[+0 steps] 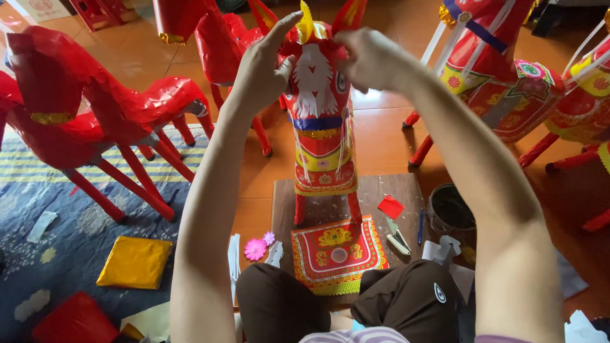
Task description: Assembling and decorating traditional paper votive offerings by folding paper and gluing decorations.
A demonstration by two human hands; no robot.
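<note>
My left hand (264,70) and right hand (372,58) both pinch the head of the tall red paper horse with gold trim (319,121). It stands upright on the brown wooden board (381,194) straight ahead of me, between my arms, each hand equally near.

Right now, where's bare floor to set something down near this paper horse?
Bare wooden floor lies between the decorated paper horse and the trimmed horse. The board is crowded with scraps. The blue rug has gaps beside the yellow packet.

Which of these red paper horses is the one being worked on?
The decorated red paper horse standing on the brown board: both hands touch its head; the others stand apart, untouched.
</note>
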